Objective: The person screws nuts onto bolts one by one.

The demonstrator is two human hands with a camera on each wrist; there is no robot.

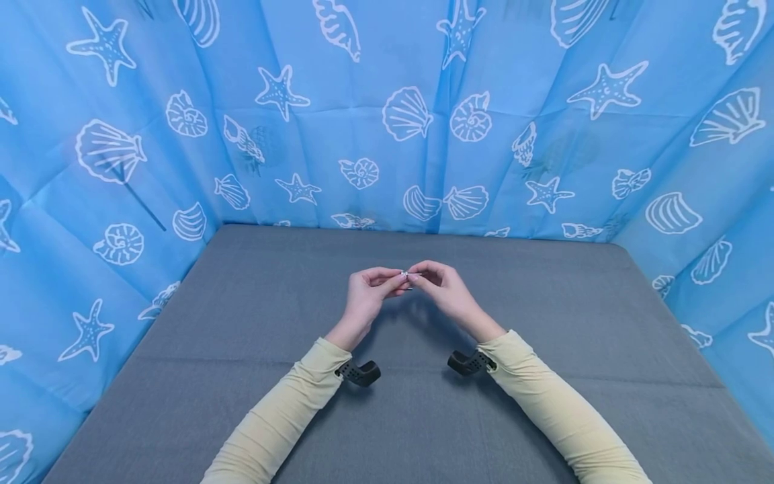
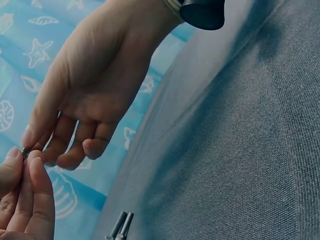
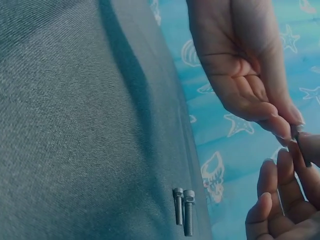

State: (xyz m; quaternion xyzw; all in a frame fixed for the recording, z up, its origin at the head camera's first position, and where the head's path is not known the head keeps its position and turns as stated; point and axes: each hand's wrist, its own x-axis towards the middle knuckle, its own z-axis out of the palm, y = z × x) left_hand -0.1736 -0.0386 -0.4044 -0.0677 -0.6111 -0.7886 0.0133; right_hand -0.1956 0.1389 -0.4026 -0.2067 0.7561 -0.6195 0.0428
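Above the far half of the grey table, both hands meet fingertip to fingertip over one small metal bolt [image 1: 417,273]. My left hand [image 1: 367,296] pinches its silver end [image 3: 294,131] between thumb and forefinger. From the other side my right hand [image 1: 449,296] pinches the thin shank, which in the right wrist view shows as a dark rod beside its thumb [image 3: 316,148]. The fingertips hide much of the bolt. Two socket-head bolts [image 3: 189,211] lie side by side on the table, beneath the hands, their heads pointing the same way.
A grey cloth covers the table [image 1: 387,417], whose far edge runs just beyond the hands. Blue curtains [image 1: 338,141] with white shells and starfish hang behind and on both sides. Each wrist carries a black camera mount [image 1: 363,373] over a pale yellow sleeve [image 1: 284,410].
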